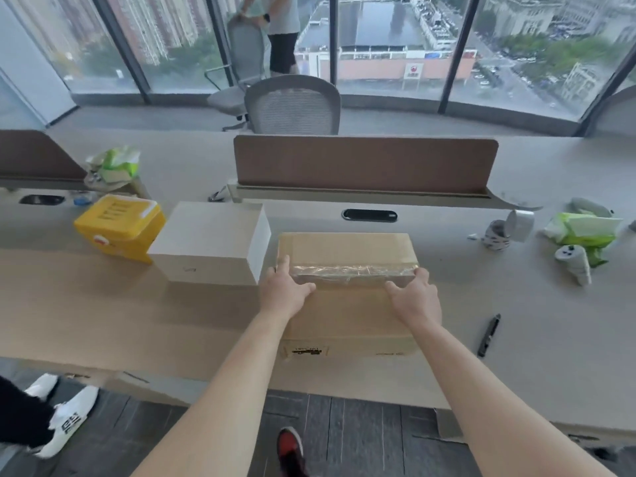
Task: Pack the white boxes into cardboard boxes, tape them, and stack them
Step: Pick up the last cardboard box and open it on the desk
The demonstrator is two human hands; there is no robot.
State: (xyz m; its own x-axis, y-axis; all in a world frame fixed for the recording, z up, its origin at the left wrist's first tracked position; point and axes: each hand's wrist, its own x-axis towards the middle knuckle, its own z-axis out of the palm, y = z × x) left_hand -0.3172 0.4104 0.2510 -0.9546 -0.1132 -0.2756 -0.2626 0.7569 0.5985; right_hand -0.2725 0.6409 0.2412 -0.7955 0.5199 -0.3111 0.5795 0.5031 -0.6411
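To your left sit a yellow container (118, 226) and a white box (210, 246), neither with legible writing. Your left hand (284, 293) and right hand (414, 297) press flat, fingers spread, on the cardboard box (347, 297) at the desk (533, 321) centre; clear tape (351, 270) crosses its seam, its front label too blurred to read. A black marker (488, 335) lies right.

Closed brown cardboard box (347, 304), near side face: dark printed label at left and small orange print at right, both upside down, too blurred to read. Yellow plastic lidded container (118, 227): embossed marks on lid, red sticker on front, illegible. White sneaker (70, 420): black lettering, unreadable. Distant building sign (413, 71): red logo, characters unclear.
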